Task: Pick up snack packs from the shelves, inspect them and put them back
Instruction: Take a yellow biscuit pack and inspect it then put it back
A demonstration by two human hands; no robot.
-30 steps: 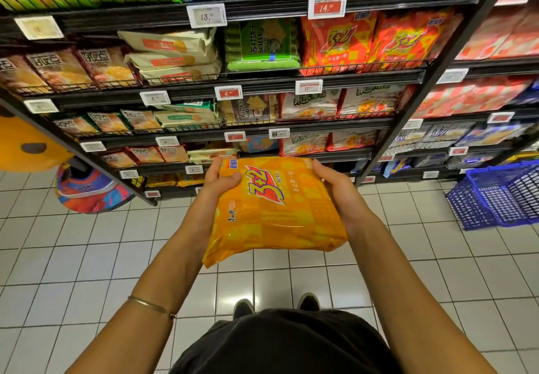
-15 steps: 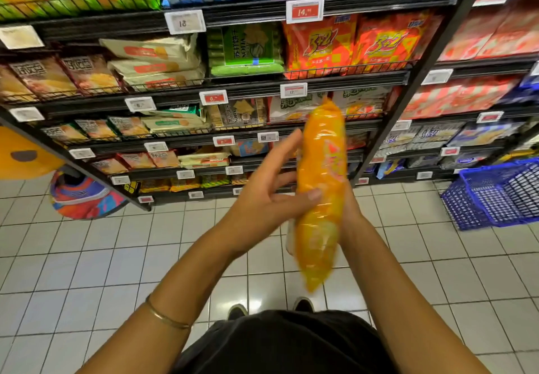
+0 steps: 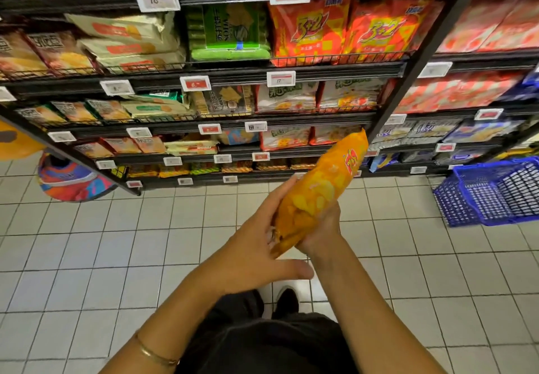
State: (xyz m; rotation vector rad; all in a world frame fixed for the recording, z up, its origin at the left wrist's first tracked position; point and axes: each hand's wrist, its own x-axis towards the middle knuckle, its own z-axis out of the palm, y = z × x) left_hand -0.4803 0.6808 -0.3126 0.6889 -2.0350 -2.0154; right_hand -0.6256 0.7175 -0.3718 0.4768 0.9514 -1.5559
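Note:
An orange snack pack [image 3: 318, 195] with a red logo is held edge-on in front of the shelves, its top tilted up to the right. My right hand [image 3: 320, 230] grips its lower end from underneath. My left hand [image 3: 253, 245] lies flat against the pack's left side with fingers spread and the thumb sticking out below, clear of the pack. Red packs with the same logo [image 3: 309, 29] stand on an upper shelf [image 3: 335, 66] straight ahead.
Black wire shelves full of snack packs and price tags fill the upper view. A blue shopping basket [image 3: 495, 192] sits on the tiled floor at right. A colourful round object [image 3: 70, 178] lies by the shelf end at left. My shoes [image 3: 287, 300] show below.
The pack was turned from face-on to edge-on, then lowered and tilted to the right. My left hand let go of its edge and now rests flat on its side.

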